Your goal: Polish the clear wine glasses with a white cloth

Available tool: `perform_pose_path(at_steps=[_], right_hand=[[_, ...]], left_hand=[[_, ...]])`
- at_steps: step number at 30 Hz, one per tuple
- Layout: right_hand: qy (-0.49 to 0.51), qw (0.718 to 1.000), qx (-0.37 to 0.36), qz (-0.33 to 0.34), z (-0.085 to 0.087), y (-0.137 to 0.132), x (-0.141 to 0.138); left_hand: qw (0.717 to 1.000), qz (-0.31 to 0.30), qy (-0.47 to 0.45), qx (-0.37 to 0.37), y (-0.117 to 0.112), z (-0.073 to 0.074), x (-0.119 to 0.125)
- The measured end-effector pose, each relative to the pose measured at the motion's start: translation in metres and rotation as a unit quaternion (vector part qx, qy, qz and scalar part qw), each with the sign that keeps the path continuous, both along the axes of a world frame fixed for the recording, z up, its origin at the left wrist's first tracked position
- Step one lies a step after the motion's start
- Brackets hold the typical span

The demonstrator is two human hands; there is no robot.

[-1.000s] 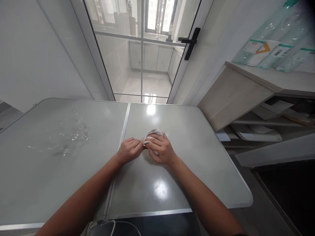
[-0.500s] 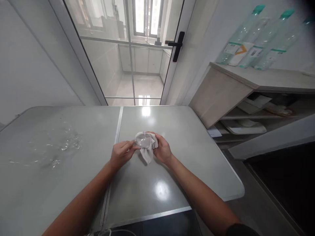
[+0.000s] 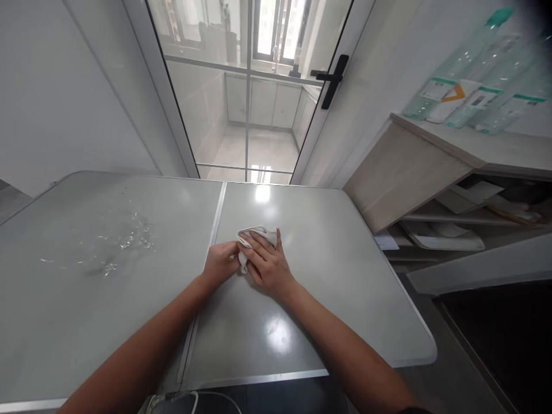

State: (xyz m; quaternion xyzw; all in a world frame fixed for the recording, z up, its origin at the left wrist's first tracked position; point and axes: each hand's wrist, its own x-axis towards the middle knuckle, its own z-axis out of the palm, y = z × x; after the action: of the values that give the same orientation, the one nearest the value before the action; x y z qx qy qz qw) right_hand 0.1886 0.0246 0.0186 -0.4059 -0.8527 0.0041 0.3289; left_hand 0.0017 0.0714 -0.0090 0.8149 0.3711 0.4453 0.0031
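Note:
A white cloth (image 3: 262, 232) is bunched between my two hands over the right half of the table. My right hand (image 3: 268, 261) lies across it, fingers draped over the top and pressing it inward. At its left edge, my left hand (image 3: 221, 262) is closed, knuckles up, gripping the side of a clear rounded object. That object, seen in the earlier frame, is now almost wholly covered by the cloth and my right fingers. Its exact kind cannot be made out.
The grey table (image 3: 328, 276) has a metal seam (image 3: 218, 213) across it. Crumpled clear plastic-looking material (image 3: 129, 238) lies on its left half. Several clear bottles (image 3: 466, 98) stand on a wooden cabinet (image 3: 431, 167) at right. A glazed door (image 3: 248, 115) is behind.
My right hand has come from the right side of the cloth over its top, covering the clear object. My left hand has turned knuckles up. The view has shifted slightly left.

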Motion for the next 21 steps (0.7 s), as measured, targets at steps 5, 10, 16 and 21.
perform_pose_path(at_steps=[5, 10, 16, 21], right_hand=[[0.089, 0.989, -0.070, -0.096, 0.004, 0.004, 0.007], [0.370, 0.881, -0.274, -0.105, 0.004, 0.012, 0.020], [0.693, 0.544, -0.472, 0.040, 0.003, 0.020, 0.015], [0.712, 0.551, -0.434, 0.032, 0.000, 0.017, 0.009]], left_hand=[[0.977, -0.070, 0.146, 0.137, -0.004, 0.008, 0.003], [0.963, -0.134, 0.157, 0.174, -0.007, 0.012, 0.003], [0.989, -0.115, 0.056, 0.072, -0.004, 0.004, 0.000], [0.996, -0.059, -0.035, -0.061, -0.001, 0.002, 0.003]])
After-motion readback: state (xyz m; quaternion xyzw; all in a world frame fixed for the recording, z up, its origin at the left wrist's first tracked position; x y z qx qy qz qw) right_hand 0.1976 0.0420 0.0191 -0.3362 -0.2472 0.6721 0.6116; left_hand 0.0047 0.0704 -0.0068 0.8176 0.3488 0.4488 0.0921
